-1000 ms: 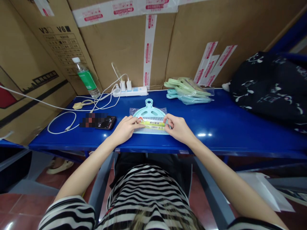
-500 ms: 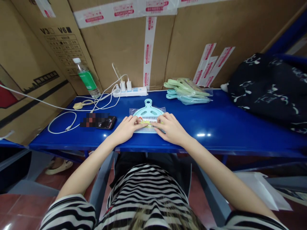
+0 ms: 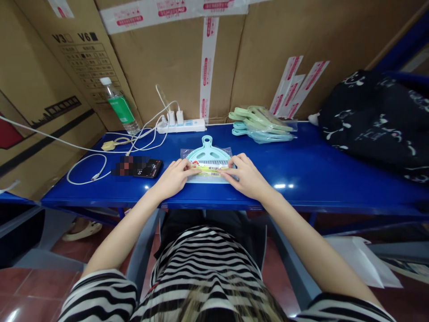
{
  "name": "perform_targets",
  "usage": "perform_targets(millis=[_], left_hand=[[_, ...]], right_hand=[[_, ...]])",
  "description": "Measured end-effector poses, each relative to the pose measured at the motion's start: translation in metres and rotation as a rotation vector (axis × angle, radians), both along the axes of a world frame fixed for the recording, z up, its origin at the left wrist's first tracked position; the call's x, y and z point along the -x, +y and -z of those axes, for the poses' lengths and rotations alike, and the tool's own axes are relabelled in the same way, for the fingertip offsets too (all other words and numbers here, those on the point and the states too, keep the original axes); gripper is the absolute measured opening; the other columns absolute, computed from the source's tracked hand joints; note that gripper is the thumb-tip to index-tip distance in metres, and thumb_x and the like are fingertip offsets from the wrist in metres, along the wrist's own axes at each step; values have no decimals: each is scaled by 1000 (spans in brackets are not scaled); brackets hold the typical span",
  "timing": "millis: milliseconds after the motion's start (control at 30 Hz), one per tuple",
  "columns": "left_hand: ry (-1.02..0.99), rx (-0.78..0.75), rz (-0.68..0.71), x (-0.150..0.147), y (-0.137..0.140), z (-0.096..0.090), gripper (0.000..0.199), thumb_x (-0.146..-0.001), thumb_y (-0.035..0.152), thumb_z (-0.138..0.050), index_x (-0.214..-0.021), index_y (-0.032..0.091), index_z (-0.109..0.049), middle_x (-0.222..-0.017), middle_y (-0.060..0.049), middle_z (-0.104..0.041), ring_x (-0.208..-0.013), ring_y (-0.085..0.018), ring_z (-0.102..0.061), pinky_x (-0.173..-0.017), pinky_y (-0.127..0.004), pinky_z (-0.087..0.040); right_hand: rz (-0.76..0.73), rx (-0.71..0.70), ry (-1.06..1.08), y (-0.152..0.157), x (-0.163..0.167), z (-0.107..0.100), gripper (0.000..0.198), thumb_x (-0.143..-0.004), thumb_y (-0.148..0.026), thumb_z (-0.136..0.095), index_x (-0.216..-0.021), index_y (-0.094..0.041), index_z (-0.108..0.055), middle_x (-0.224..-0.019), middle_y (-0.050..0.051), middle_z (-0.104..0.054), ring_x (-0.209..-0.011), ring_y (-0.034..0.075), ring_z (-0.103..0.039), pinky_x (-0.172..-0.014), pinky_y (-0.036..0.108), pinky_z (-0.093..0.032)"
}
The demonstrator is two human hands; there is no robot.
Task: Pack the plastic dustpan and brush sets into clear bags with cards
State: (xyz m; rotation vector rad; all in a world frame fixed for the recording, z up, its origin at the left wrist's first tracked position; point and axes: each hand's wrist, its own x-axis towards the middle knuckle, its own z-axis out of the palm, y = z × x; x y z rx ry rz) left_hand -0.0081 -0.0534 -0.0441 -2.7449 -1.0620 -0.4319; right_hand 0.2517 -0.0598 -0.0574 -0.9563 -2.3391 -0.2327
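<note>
A light-blue mini dustpan set (image 3: 208,155) with a bristled brush lies flat in front of me in a clear plastic bag, its looped handle facing away. Across its lower half runs a white and yellow printed label (image 3: 213,168). My left hand (image 3: 176,176) is at the label's left end, thumb laid along it and fingers curled at its edge. At the right end, my right hand (image 3: 243,175) pinches the label's edge, its thumb also on the yellow strip. Both sets of fingers partly cover the bag's sides.
Behind to the right lies a pile of bagged green and blue dustpans (image 3: 263,125). A black patterned bag (image 3: 375,127) fills the far right. On the left are a phone (image 3: 150,168), white cables, a power strip (image 3: 182,126) and a water bottle (image 3: 120,107). Cardboard (image 3: 167,62) stands along the back.
My thumbs have slid outward from the middle of the label, and more of its print shows. The dustpan set stays in place on the table.
</note>
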Motion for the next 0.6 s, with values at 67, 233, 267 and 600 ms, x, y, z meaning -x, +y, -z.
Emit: perform_targets(millis=[67,233,267,600], left_hand=[[-7,-2,-5,1,0,0,47,-86,2,-40,-120,26,-64,-97,-6,-55,-90,-20,-49,-81,-33,-44],[2,-21,-31,2,-1,-1,46,-85,4,-44,-119,28,-65,-97,-8,-57,-95,-23,-48,-81,-37,-44],[5,-27,-42,2,-1,-1,45,-85,5,-44,-118,28,-66,-96,-8,-57,-96,-23,-48,-81,-38,-44],[-7,-176,-97,5,-7,-5,34,-85,9,-46,-101,24,-73,-94,-10,-59,-95,-26,-50,-75,-38,-45]], right_hand=[[14,10,29,0,-1,0,39,-96,-34,-42,-80,-21,-75,-82,10,-54,-82,23,-42,-68,36,-41],[49,-29,55,-1,-1,1,40,-95,-34,-45,-71,-21,-73,-78,8,-52,-80,22,-43,-65,34,-40],[61,-38,55,-2,-1,1,39,-95,-34,-45,-69,-21,-72,-77,8,-51,-79,22,-43,-64,34,-40],[143,-116,23,-5,-7,-4,39,-92,-30,-49,-60,-21,-68,-72,7,-53,-73,19,-42,-60,31,-38]])
